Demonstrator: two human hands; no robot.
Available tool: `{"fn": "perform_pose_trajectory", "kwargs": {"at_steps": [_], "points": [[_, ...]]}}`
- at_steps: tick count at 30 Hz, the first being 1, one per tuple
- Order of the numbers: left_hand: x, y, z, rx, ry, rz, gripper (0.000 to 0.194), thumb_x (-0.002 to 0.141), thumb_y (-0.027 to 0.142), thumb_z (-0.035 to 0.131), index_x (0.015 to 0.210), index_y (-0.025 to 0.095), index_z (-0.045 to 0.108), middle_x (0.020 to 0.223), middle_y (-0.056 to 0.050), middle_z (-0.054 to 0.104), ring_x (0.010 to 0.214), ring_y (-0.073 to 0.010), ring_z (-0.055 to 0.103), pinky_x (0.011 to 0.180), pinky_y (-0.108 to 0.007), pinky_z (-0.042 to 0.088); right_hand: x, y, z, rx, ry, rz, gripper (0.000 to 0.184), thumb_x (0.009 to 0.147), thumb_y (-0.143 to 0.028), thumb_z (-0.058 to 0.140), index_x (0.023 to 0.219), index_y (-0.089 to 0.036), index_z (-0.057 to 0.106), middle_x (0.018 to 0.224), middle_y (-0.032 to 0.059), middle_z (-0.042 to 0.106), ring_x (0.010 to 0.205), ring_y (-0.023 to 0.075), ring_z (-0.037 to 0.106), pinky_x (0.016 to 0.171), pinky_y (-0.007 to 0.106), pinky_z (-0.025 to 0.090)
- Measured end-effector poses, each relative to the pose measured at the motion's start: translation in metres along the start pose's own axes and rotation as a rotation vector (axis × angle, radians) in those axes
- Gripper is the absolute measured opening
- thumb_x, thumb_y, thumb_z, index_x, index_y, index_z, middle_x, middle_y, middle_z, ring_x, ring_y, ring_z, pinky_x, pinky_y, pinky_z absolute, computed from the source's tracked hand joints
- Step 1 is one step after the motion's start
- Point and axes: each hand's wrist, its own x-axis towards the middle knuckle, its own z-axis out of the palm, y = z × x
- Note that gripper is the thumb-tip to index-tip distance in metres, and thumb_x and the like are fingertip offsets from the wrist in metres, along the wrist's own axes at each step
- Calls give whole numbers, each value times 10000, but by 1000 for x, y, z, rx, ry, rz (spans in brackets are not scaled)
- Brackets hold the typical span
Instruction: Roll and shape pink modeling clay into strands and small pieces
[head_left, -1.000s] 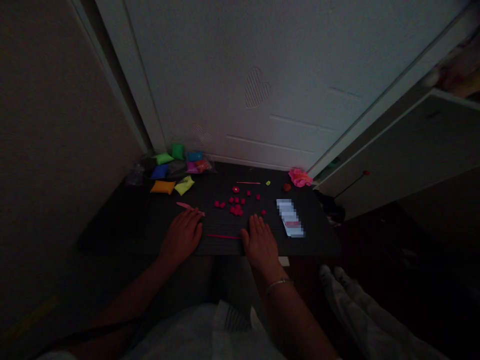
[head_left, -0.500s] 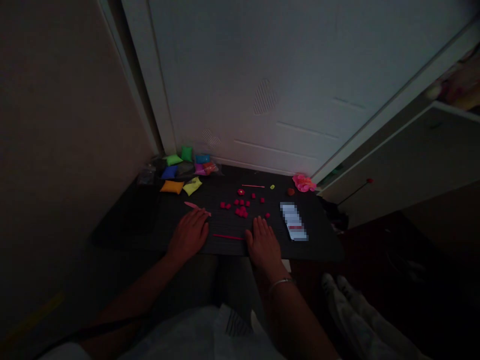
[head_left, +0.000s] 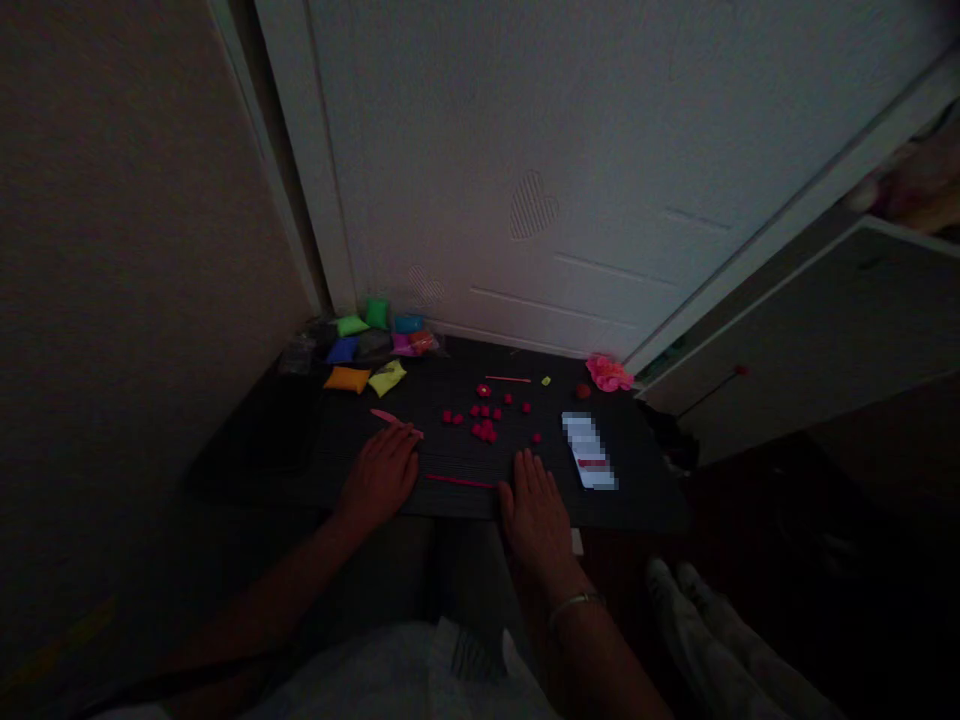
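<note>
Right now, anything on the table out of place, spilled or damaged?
Nothing on the table looks spilled or damaged, though the light is dim. Mildly odd: one pink piece lies apart from the cluster, toward the phone. The phone's screen shows as coarse blocks, unreadable.

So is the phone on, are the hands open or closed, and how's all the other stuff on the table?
Left hand: open, palm down
Right hand: open, palm down
Phone: face up, screen lit
Pink tool: lying flat, partly covered by the left hand
Red strip: laid out nearly straight
Small red pieces: separate lumps, some bunched together
Orange packet: plump, too dark to tell if sealed
</note>
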Motion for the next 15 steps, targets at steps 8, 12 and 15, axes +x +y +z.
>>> {"fn": "perform_pose_trajectory", "kwargs": {"at_steps": [8,12,15], "points": [[0,-1,2,-15,-8,12,369,835,252,363,1116,121,565,1190,-119,568,1162,-262,457,949,-429,368,16,-5,-3,92,-33,0,567,894,-410,278,1324,-44,333,1385,176,320,1304,271,240,1051,452,198],[0,-1,0,3,-11,15,369,836,241,362,1112,112,569,1185,-124,571,1158,-266,460,940,-431,376,22,16,-10,234,60,-19,515,904,-347,249,1363,-113,261,1419,129,271,1322,241,197,1035,450,257],[0,0,0,4,-19,25,365,836,238,365,1106,109,574,1181,-125,574,1152,-264,467,944,-427,374,13,42,-13,274,159,-45,455,893,-289,292,1318,-146,364,1397,103,332,1323,222,199,1040,438,270]]}}
